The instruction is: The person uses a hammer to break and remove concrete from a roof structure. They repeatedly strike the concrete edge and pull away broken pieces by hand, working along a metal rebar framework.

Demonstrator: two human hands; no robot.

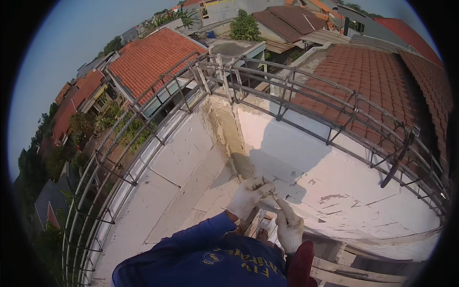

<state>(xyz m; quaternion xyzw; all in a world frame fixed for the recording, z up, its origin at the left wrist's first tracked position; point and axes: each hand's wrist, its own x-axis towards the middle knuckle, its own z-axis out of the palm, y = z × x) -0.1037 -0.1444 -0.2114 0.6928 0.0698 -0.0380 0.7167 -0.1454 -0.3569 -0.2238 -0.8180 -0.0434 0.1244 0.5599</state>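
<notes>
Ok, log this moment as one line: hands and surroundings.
left hand: gloved, on white slab edge | right hand: gloved, beside it | rebar cage: along slab rim | held item: cannot tell

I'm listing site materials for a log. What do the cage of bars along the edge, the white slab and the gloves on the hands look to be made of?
Cage of bars: steel reinforcing rod, dull grey-brown, thin and tied into a frame. White slab: probably concrete or plaster with white coating, chipped and flaking. Left hand and right hand: pale knitted fabric gloves, likely cotton, soiled.
</notes>
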